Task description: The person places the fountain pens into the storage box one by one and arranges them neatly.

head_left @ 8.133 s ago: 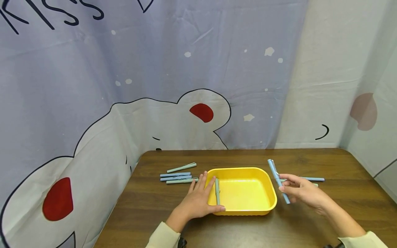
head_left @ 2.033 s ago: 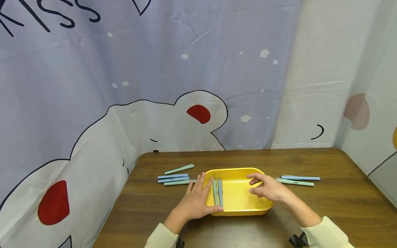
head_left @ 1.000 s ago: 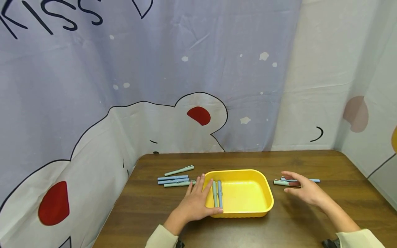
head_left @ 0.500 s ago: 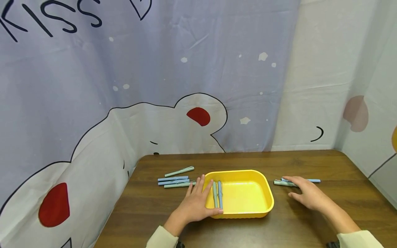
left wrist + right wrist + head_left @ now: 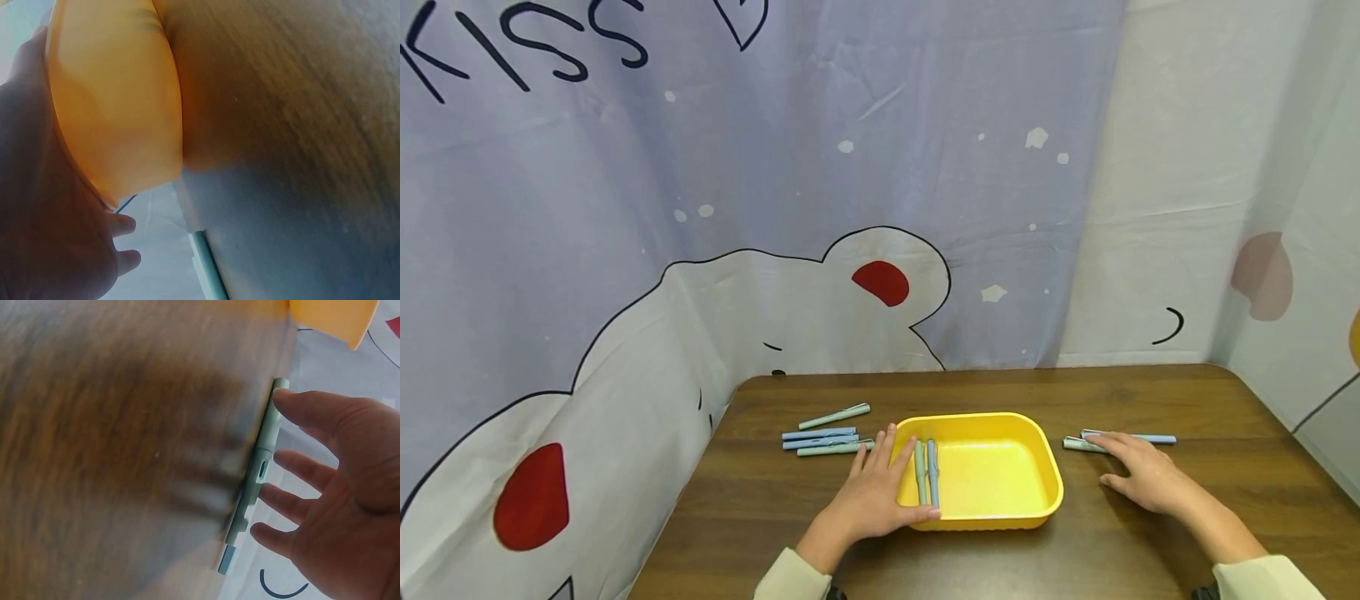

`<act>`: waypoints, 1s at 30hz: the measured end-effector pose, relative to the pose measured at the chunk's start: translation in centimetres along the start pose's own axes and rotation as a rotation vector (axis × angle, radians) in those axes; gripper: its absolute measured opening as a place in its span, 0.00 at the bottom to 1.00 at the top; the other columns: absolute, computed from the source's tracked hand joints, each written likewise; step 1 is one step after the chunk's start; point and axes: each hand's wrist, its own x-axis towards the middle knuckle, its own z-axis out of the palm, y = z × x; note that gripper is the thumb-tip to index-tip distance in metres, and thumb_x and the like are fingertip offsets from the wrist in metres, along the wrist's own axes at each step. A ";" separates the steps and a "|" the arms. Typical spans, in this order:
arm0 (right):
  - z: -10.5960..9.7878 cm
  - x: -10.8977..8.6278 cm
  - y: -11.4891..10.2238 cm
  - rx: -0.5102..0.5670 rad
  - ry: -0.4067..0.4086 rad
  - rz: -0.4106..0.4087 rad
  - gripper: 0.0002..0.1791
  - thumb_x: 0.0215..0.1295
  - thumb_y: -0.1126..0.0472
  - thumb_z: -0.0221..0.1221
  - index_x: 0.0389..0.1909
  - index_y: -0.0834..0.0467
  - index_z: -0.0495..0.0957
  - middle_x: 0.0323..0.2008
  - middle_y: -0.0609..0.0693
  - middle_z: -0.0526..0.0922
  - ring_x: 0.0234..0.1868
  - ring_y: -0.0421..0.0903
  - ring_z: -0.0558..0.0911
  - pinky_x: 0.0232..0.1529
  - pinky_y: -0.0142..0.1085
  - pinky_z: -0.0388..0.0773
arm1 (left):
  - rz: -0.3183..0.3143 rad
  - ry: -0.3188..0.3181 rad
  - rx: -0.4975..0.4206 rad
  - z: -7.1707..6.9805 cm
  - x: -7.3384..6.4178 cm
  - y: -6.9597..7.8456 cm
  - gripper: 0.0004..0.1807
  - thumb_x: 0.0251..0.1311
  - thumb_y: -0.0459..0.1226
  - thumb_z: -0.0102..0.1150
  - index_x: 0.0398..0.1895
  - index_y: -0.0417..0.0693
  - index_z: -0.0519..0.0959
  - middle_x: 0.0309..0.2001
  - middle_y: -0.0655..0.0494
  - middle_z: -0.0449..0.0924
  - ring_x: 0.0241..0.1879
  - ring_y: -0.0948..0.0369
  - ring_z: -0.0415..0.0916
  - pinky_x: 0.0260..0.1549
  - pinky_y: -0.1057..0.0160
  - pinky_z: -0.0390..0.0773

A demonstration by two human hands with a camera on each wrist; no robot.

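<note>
My left hand (image 5: 872, 496) rests on the left end of a yellow plastic tray (image 5: 1000, 477), fingers spread over the side and thumb along the front rim. Inside, a green pen (image 5: 921, 477) and a blue pen (image 5: 933, 478) stand side by side lengthwise near that end. To the tray's right, my right hand (image 5: 1150, 479) hovers low at another green pen (image 5: 1081, 445), partly covering it. In the right wrist view its thumb and spread fingers are close to this green pen (image 5: 269, 431); firm contact cannot be told. Behind it lies a blue pen (image 5: 1159, 438).
Left of the tray lie a green pen (image 5: 835, 416) at the back, two blue pens (image 5: 816, 440) and another green pen (image 5: 827, 450) close to my left fingers. The brown wooden table (image 5: 985, 567) ends at a printed curtain (image 5: 1000, 183) behind.
The blue pen my right hand held earlier now lies in the tray beside the green one. That hand has left the tray and come down at the right-hand pens. My left hand stays put.
</note>
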 end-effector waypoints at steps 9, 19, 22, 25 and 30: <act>0.4 0.0 0.2 -0.027 -0.001 0.003 0.33 0.56 0.61 0.73 0.64 0.60 0.76 0.56 0.64 0.79 0.54 0.71 0.77 0.48 0.68 0.74 | 0.000 -0.002 -0.003 0.1 -0.1 -0.1 0.60 0.55 0.75 0.54 0.83 0.54 0.49 0.82 0.44 0.34 0.81 0.45 0.37 0.75 0.38 0.41; 0.6 0.1 0.3 -0.039 0.003 -0.026 0.31 0.54 0.71 0.71 0.62 0.59 0.77 0.53 0.59 0.79 0.51 0.65 0.78 0.45 0.63 0.78 | -0.001 0.003 0.002 0.2 0.1 -0.2 0.60 0.54 0.75 0.53 0.83 0.54 0.48 0.82 0.45 0.34 0.80 0.44 0.38 0.75 0.38 0.41; 0.6 0.1 0.3 -0.040 0.009 -0.031 0.31 0.53 0.74 0.70 0.60 0.59 0.78 0.52 0.59 0.80 0.51 0.65 0.78 0.47 0.63 0.77 | -0.002 0.003 0.000 0.3 0.1 -0.2 0.60 0.54 0.75 0.53 0.83 0.54 0.48 0.82 0.45 0.33 0.80 0.44 0.38 0.75 0.38 0.41; 0.7 0.2 0.2 -0.037 0.011 -0.027 0.28 0.52 0.76 0.69 0.56 0.59 0.80 0.50 0.57 0.81 0.51 0.64 0.79 0.50 0.61 0.77 | 0.000 0.005 -0.001 0.3 0.1 -0.3 0.60 0.54 0.75 0.53 0.83 0.54 0.48 0.82 0.44 0.34 0.80 0.44 0.38 0.75 0.38 0.41; 0.7 0.3 0.0 -0.039 0.001 -0.016 0.21 0.52 0.76 0.67 0.48 0.61 0.83 0.37 0.47 0.79 0.40 0.48 0.78 0.43 0.47 0.78 | 0.004 0.008 0.005 0.3 0.0 -0.3 0.61 0.53 0.77 0.51 0.83 0.54 0.48 0.82 0.43 0.35 0.80 0.44 0.38 0.75 0.38 0.42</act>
